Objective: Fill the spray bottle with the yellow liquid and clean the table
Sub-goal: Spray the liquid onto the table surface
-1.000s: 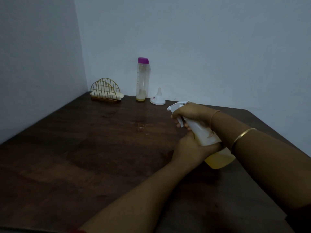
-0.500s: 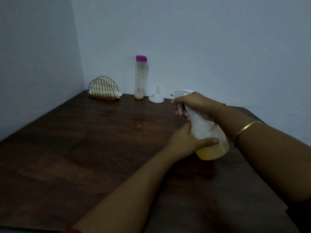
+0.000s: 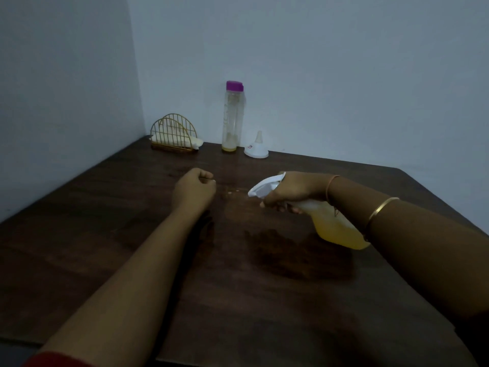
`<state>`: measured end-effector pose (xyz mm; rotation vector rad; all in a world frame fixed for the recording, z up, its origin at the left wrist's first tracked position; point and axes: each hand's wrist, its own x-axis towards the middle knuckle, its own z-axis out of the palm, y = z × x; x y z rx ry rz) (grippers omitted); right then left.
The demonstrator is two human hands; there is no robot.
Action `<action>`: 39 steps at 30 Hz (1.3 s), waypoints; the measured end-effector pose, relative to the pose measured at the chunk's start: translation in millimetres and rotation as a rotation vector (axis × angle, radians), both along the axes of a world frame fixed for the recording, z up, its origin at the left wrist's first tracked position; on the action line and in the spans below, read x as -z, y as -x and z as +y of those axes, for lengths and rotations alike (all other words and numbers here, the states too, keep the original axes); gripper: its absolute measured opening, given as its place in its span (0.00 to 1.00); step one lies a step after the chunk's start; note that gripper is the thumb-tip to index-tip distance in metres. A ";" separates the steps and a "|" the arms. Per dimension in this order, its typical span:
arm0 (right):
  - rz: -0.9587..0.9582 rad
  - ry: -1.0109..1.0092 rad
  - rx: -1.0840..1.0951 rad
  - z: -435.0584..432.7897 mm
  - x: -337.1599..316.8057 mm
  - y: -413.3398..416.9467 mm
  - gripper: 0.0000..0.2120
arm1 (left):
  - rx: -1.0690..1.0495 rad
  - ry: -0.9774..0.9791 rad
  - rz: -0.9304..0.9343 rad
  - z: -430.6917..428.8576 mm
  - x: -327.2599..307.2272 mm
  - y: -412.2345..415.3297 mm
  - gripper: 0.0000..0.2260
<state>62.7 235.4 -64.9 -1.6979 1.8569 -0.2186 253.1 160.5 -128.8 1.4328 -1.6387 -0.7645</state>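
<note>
Gripping the spray bottle by its neck, the right hand holds it tilted over the table, nozzle pointing left, base toward the right edge. The left hand, curled round nothing, is left of the nozzle.

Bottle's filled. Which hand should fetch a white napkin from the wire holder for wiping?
Left. The left hand holds nothing and is nearer the wire holder; the right hand grips the spray bottle.
</note>
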 end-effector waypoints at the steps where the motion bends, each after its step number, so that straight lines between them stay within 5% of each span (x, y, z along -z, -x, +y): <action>1: 0.013 -0.018 -0.015 -1.1 -0.5 -2.1 0.19 | -0.017 0.010 0.011 -0.5 -0.5 0.7 0.06; 19: -0.010 -0.208 -0.056 12.9 -7.9 1.3 0.13 | -0.093 0.026 0.000 6.2 4.6 -6.6 0.08; 26: 0.057 -0.082 -0.006 14.7 -1.6 11.0 0.07 | -0.046 0.063 -0.026 14.6 4.1 -1.9 0.08; 29: 0.074 0.009 -0.002 12.1 0.2 13.8 0.19 | -0.040 0.095 -0.046 18.5 3.4 1.8 0.08; 39: 0.027 0.079 0.051 8.0 8.9 17.8 0.21 | 0.006 0.105 -0.064 22.0 7.3 6.9 0.08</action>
